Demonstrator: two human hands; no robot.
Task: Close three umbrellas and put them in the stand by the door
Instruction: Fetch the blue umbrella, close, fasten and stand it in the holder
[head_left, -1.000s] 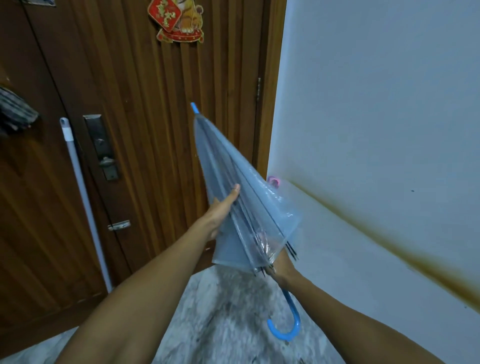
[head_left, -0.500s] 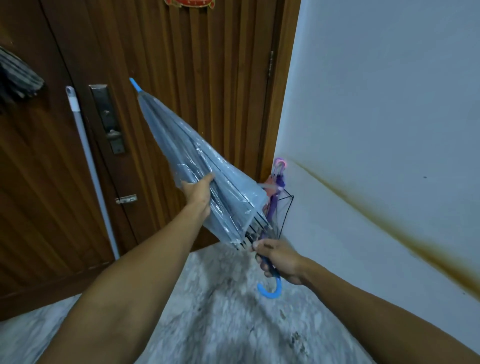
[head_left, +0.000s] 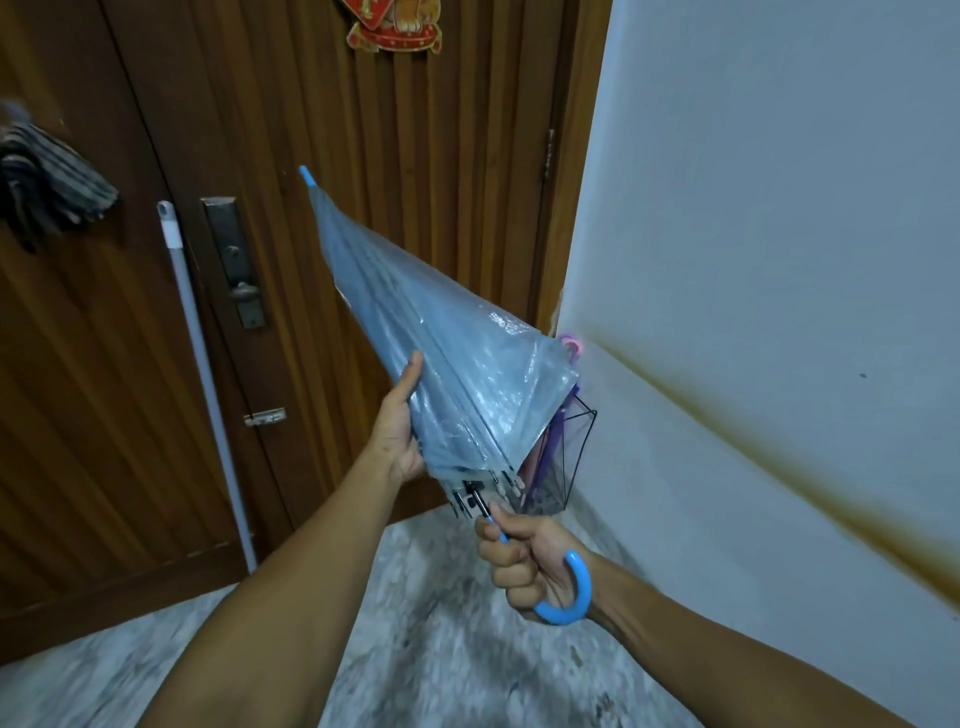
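Folded clear umbrella (head_left: 441, 353) between cupping left hand (head_left: 400, 431) and handle-gripping right hand (head_left: 524, 561)

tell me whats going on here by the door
A person is holding a folded clear umbrella with blue trim, tip pointing up toward the wooden door. The right hand grips its blue hooked handle, while the left hand cups the folded canopy. Behind it, in the corner by the wall, a black wire stand already holds other umbrellas, one with a pink handle. This one is not yet in the stand.
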